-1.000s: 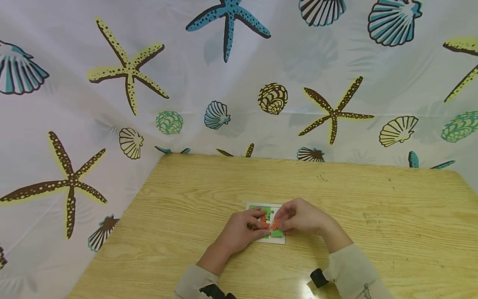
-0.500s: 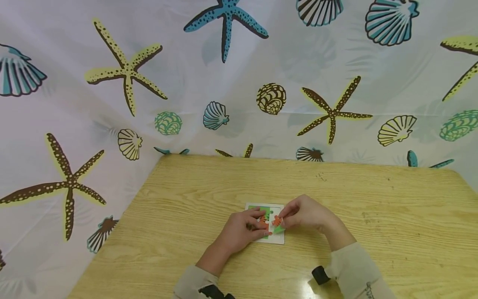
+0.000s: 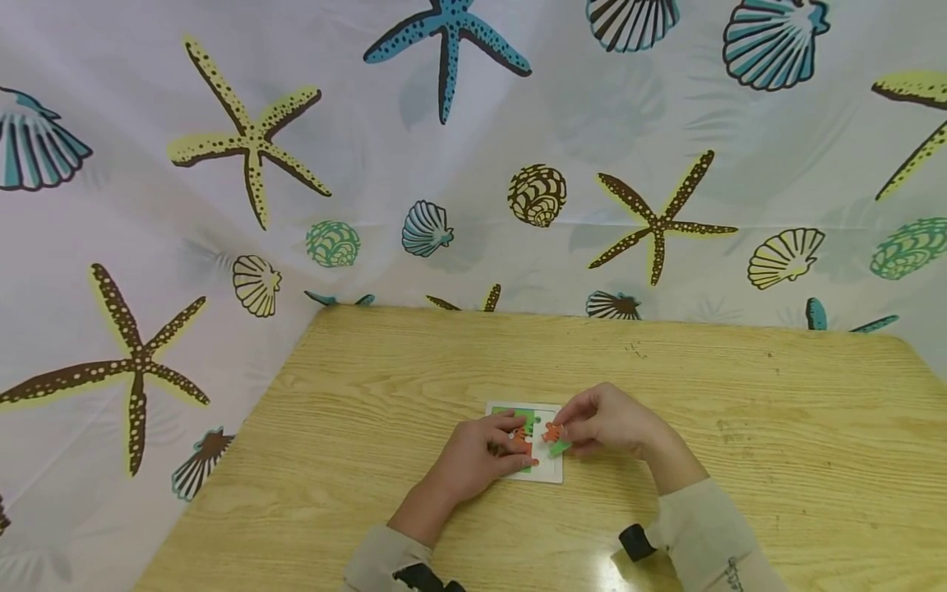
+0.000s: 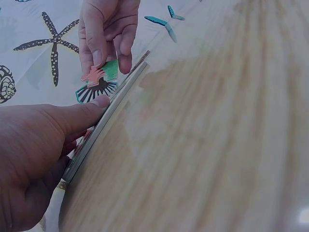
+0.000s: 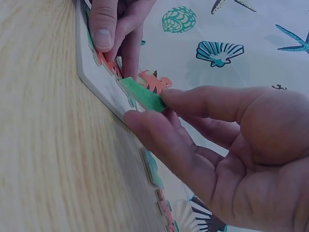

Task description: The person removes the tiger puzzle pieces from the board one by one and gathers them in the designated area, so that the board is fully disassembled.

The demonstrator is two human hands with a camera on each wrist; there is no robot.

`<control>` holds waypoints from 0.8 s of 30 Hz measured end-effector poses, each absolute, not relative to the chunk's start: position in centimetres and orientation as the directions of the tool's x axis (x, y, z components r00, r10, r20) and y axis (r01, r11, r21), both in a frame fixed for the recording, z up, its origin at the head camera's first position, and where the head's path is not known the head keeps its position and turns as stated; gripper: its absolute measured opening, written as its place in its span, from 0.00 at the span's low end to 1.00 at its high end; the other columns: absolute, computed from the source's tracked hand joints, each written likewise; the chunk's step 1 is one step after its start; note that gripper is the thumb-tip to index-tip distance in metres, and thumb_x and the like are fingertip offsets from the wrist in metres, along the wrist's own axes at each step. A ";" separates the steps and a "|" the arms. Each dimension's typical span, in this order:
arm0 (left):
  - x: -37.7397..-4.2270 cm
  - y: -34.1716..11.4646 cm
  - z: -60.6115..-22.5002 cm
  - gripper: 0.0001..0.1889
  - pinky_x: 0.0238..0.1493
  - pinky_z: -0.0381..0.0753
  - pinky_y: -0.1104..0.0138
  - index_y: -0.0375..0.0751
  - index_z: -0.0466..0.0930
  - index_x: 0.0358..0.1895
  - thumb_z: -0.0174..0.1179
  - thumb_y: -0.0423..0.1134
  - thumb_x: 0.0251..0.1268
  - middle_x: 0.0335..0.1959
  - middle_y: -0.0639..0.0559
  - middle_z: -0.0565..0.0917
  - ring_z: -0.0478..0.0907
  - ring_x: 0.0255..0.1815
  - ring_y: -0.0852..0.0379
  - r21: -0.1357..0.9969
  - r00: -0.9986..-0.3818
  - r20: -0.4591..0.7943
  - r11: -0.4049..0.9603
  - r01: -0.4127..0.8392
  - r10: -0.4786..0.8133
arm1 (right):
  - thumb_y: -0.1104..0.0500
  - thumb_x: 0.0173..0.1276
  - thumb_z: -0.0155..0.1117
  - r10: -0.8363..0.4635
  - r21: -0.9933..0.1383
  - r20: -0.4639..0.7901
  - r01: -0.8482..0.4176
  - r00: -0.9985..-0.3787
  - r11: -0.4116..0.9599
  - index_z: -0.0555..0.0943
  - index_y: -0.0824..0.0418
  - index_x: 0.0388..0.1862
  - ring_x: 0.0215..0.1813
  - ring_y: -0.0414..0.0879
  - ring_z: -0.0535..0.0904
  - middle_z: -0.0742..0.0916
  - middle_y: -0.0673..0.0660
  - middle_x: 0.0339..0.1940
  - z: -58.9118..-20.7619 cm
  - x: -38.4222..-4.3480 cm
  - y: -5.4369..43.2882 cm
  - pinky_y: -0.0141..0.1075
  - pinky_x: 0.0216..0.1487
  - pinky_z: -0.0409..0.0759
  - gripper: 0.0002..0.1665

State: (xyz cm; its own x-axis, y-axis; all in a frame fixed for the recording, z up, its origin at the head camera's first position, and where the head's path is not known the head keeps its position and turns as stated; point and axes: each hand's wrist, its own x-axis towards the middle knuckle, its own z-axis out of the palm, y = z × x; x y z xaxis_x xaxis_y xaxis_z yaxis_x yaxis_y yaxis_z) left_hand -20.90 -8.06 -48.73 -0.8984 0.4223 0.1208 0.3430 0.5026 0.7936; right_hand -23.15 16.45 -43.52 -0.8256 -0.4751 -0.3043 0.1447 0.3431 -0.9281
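Observation:
A small white-bordered jigsaw tray [image 3: 549,472] lies on the table, its left half filled with green and orange pieces. My left hand [image 3: 473,462] rests over that half, fingers spread on the pieces and thumb by the near edge, hiding much of the picture. Above the tray's right half, my right hand [image 3: 610,423] pinches an orange-and-green puzzle piece [image 3: 552,432] between thumb and fingers. In the right wrist view this piece [image 5: 142,94] is tilted and lifted off the tray. White backing shows beneath it.
Loose puzzle pieces [image 5: 153,167] lie on the table beyond my right hand in the right wrist view, hidden in the head view. The wooden table [image 3: 385,362] meets a white cloth [image 3: 473,173] printed with starfish and shells behind and at the left.
My right hand has lifted the puzzle piece from the tray's right half and drawn it slightly right, tilting it. The left hand has stayed on the tray.

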 end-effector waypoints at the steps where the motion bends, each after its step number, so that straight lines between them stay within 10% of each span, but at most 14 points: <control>1: -20.9 -8.1 -48.7 0.09 0.71 0.73 0.52 0.44 0.93 0.35 0.74 0.45 0.56 0.62 0.46 0.82 0.72 0.72 0.46 0.793 -0.899 0.118 0.505 0.341 0.421 | 0.69 0.69 0.63 -0.477 -0.929 -0.309 0.153 -0.823 0.338 0.83 0.74 0.49 0.37 0.46 0.87 0.87 0.61 0.41 -43.5 -23.1 16.5 0.40 0.42 0.89 0.12; 24: -20.8 -7.9 -48.6 0.08 0.69 0.75 0.54 0.44 0.92 0.31 0.74 0.45 0.56 0.61 0.46 0.83 0.74 0.70 0.47 0.767 -0.905 0.129 0.538 0.349 0.404 | 0.67 0.63 0.70 -0.430 -0.913 -0.298 0.124 -0.852 0.388 0.83 0.72 0.49 0.38 0.42 0.86 0.89 0.58 0.39 -43.2 -23.3 17.3 0.39 0.46 0.88 0.16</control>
